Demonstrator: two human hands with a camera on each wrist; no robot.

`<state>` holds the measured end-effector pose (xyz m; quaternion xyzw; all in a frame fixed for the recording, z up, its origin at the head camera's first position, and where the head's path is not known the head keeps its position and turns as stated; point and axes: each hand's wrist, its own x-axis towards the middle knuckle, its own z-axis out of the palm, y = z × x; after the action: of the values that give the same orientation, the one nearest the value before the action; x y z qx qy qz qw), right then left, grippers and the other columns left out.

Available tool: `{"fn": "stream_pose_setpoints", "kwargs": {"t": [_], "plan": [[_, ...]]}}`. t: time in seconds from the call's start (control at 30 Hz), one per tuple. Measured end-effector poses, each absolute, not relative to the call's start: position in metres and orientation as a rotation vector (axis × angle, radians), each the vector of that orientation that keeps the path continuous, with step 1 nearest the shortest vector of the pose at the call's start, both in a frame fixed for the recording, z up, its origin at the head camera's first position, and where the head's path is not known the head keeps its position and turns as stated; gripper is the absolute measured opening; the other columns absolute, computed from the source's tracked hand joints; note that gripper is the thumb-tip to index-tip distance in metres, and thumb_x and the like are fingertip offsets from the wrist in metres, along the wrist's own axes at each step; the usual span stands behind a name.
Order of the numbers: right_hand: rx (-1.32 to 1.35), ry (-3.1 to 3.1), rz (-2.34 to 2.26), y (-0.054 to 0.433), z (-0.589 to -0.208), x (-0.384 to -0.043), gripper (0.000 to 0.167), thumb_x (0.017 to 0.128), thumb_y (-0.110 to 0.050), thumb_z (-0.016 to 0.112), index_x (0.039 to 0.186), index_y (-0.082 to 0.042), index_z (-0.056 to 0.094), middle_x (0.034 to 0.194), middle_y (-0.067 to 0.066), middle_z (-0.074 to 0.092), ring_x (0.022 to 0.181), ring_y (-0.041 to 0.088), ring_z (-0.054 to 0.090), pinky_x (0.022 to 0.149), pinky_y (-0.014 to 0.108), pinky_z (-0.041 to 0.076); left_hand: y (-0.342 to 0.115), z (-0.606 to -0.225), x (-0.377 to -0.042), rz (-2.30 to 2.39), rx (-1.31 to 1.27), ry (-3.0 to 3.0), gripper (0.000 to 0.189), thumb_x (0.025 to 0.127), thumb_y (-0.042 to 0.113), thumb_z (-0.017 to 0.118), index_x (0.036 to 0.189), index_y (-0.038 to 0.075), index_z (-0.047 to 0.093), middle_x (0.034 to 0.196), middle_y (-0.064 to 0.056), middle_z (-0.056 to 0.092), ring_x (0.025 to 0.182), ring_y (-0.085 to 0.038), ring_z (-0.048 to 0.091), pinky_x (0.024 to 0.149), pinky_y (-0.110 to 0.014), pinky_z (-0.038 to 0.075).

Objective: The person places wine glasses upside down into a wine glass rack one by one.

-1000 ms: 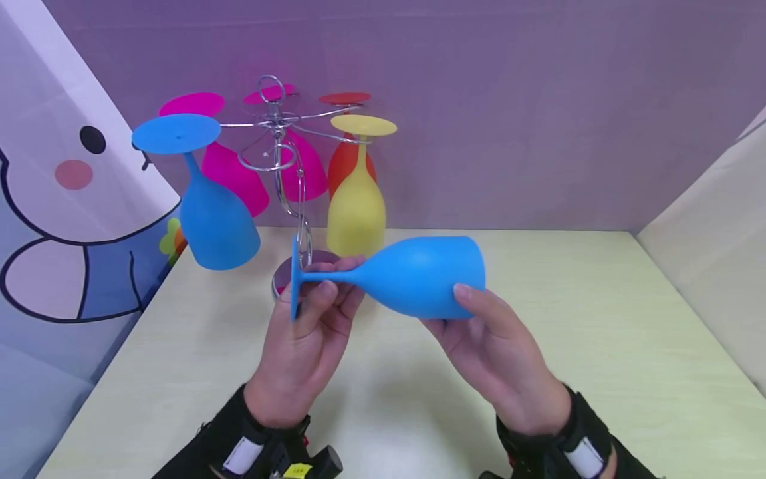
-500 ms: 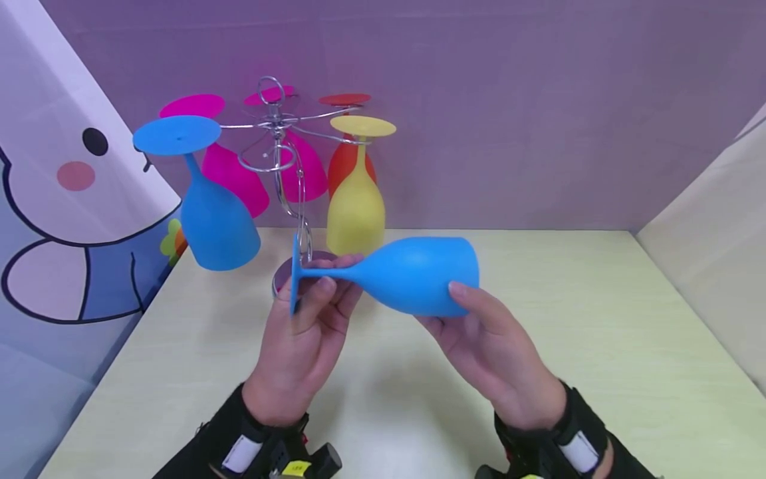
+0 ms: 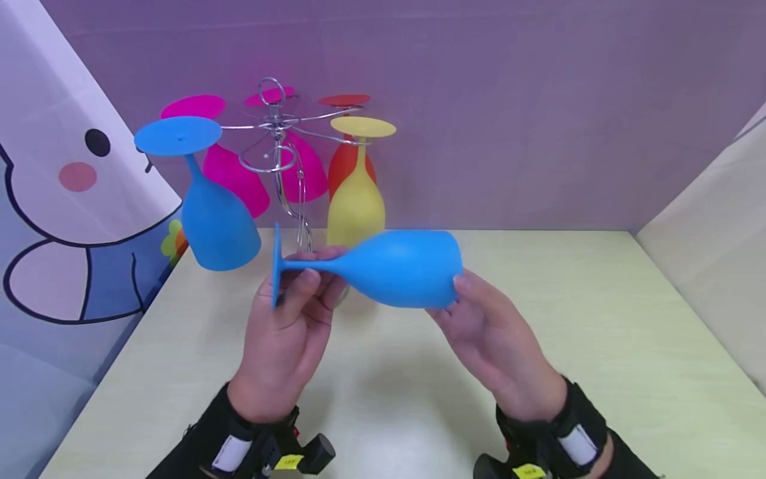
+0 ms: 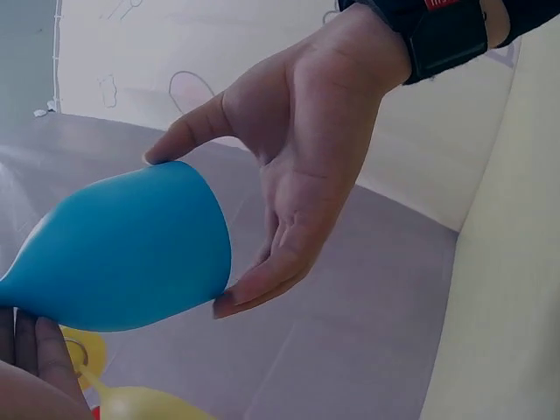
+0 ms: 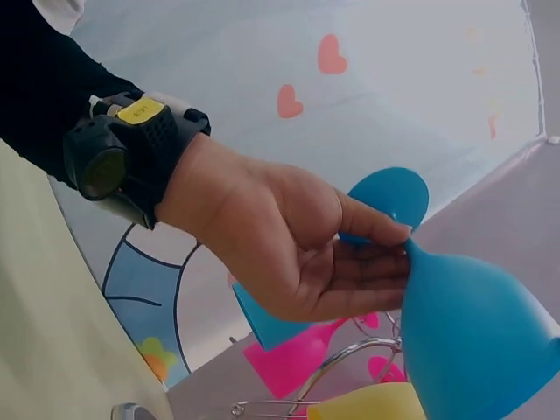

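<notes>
A blue plastic wine glass (image 3: 401, 269) lies sideways in the air above the table, its foot to the left and its rim to the right. My left hand (image 3: 287, 346) pinches the thin stem between thumb and fingers, close to the foot. At the other end my right hand (image 3: 503, 339) holds the rim, thumb on one side and fingertips on the opposite side, as the left wrist view shows with the bowl (image 4: 131, 249). Behind the left hand stands a chrome glass rack (image 3: 276, 126); its base is mostly hidden by that hand.
Upside down on the rack hang another blue glass (image 3: 218, 219), a yellow glass (image 3: 357, 206), a red glass (image 3: 344, 100) and two magenta glasses (image 3: 193, 105). A purple backdrop (image 3: 509, 120) rises behind the pale table (image 3: 598, 319). A printed cartoon cloth (image 3: 48, 279) borders the left side.
Both hands have carried the blue wine glass a little to the left and slightly up. The right thumb now sits nearer the rim's edge. Glasses on the rack stay as they were.
</notes>
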<state>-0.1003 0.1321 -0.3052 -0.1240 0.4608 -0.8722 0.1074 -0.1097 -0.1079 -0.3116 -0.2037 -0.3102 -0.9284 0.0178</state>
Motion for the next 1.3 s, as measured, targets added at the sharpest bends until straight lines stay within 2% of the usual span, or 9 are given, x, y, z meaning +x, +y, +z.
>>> {"fn": "stream_pose_setpoints", "kwargs": {"t": [0.17, 0.4, 0.5, 0.63, 0.8, 0.9, 1.13, 1.2, 1.3], "plan": [[-0.357, 1.480, -2.631, 0.135, -0.303, -0.099, 0.064, 0.102, -0.013, 0.052, 0.158, 0.001, 0.025, 0.160, 0.014, 0.034, 0.145, 0.032, 0.038, 0.117, 0.037, 0.037, -0.111, -0.307, -0.106, -2.725, -0.656, -1.104, 0.019, 0.099, 0.013, 0.068, 0.114, 0.003, 0.072, 0.121, -0.013, 0.073, 0.113, -0.030, 0.070, 0.107, -0.044, 0.046], [-0.337, 1.716, -2.681, 0.134, -0.298, -0.096, 0.067, 0.098, -0.003, 0.057, 0.156, 0.000, 0.024, 0.154, 0.019, 0.038, 0.143, 0.034, 0.041, 0.117, 0.036, 0.037, -0.112, -0.298, -0.096, -2.374, -0.534, -1.466, 0.015, 0.101, 0.015, 0.067, 0.109, 0.005, 0.075, 0.120, -0.015, 0.071, 0.122, -0.039, 0.063, 0.107, -0.050, 0.048], [-0.368, 1.786, -2.651, 0.133, -0.297, -0.095, 0.064, 0.099, -0.001, 0.057, 0.155, -0.001, 0.027, 0.153, 0.017, 0.039, 0.142, 0.034, 0.042, 0.116, 0.035, 0.038, -0.111, -0.294, -0.093, -2.277, -0.461, -1.554, 0.012, 0.102, 0.007, 0.064, 0.107, 0.002, 0.073, 0.119, -0.017, 0.071, 0.122, -0.040, 0.062, 0.106, -0.054, 0.047], [-0.410, 1.887, -2.595, 0.132, -0.298, -0.094, 0.063, 0.098, 0.003, 0.058, 0.155, 0.000, 0.030, 0.154, 0.015, 0.041, 0.143, 0.032, 0.042, 0.115, 0.033, 0.039, -0.110, -0.291, -0.091, -2.203, -0.426, -1.604, 0.020, 0.100, 0.004, 0.065, 0.115, -0.009, 0.067, 0.119, -0.019, 0.072, 0.122, -0.040, 0.063, 0.105, -0.056, 0.047], [-0.572, 2.273, -2.399, 0.131, -0.303, -0.094, 0.073, 0.089, 0.010, 0.071, 0.153, 0.000, 0.039, 0.151, 0.008, 0.047, 0.142, 0.025, 0.044, 0.116, 0.030, 0.037, -0.110, -0.289, -0.090, -2.184, -0.397, -1.631, 0.025, 0.099, 0.003, 0.067, 0.120, -0.011, 0.067, 0.116, -0.018, 0.073, 0.122, -0.039, 0.063, 0.102, -0.053, 0.050], [-0.755, 2.624, -2.165, 0.130, -0.308, -0.095, 0.079, 0.082, 0.005, 0.083, 0.151, -0.001, 0.043, 0.150, 0.005, 0.049, 0.141, 0.022, 0.045, 0.116, 0.032, 0.038, -0.110, -0.290, -0.091, -2.140, -0.389, -1.713, 0.022, 0.097, 0.002, 0.069, 0.119, -0.004, 0.072, 0.114, -0.017, 0.073, 0.120, -0.037, 0.064, 0.099, -0.050, 0.053], [-0.962, 3.064, -1.609, 0.126, -0.314, -0.096, 0.094, 0.074, -0.021, 0.095, 0.151, -0.006, 0.045, 0.151, 0.006, 0.049, 0.139, 0.024, 0.046, 0.109, 0.053, 0.046, -0.108, -0.293, -0.091, -1.938, -0.349, -1.957, 0.027, 0.096, 0.008, 0.074, 0.122, 0.009, 0.076, 0.110, -0.005, 0.076, 0.113, -0.023, 0.067, 0.092, -0.044, 0.058], [-0.993, 3.080, -1.469, 0.125, -0.315, -0.097, 0.096, 0.073, -0.026, 0.096, 0.152, -0.007, 0.045, 0.150, 0.006, 0.049, 0.139, 0.024, 0.046, 0.107, 0.055, 0.047, -0.108, -0.294, -0.091, -1.881, -0.333, -1.995, 0.028, 0.095, 0.010, 0.075, 0.123, 0.011, 0.076, 0.109, -0.003, 0.075, 0.110, -0.020, 0.068, 0.089, -0.042, 0.059], [-1.074, 3.076, -1.316, 0.123, -0.318, -0.098, 0.097, 0.074, -0.031, 0.096, 0.152, -0.006, 0.044, 0.150, 0.007, 0.049, 0.138, 0.026, 0.048, 0.105, 0.053, 0.049, -0.109, -0.296, -0.092, -1.814, -0.307, -2.036, 0.022, 0.094, 0.007, 0.076, 0.116, 0.007, 0.078, 0.094, -0.003, 0.073, 0.099, -0.021, 0.066, 0.081, -0.037, 0.060]]}}
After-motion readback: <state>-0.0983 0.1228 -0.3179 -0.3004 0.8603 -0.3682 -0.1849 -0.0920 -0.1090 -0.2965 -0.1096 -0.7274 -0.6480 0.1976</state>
